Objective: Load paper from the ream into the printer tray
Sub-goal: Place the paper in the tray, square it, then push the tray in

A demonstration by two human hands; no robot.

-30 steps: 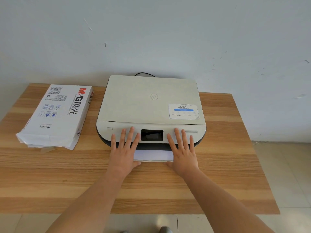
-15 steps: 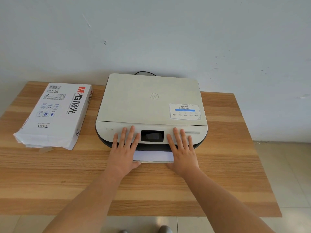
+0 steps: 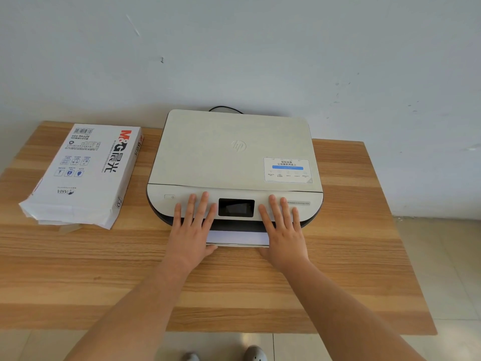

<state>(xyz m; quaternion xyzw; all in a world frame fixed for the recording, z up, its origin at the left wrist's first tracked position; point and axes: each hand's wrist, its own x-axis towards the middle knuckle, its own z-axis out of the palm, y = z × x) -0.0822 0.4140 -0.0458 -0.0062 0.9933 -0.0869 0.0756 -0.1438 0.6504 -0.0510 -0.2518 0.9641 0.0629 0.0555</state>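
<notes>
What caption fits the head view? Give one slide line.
Both hands, left hand and right hand, rest flat on the printer front above the paper tray; opened ream alongside.

A pale, scuffed wall (image 3: pixel 260 48) fills the view from nine to three o'clock. Below it stands a striped wood-grain worktop (image 3: pixel 338 282). Glossy beige floor tiles (image 3: pixel 447 269) show at four and six o'clock in soft, even light.
</notes>
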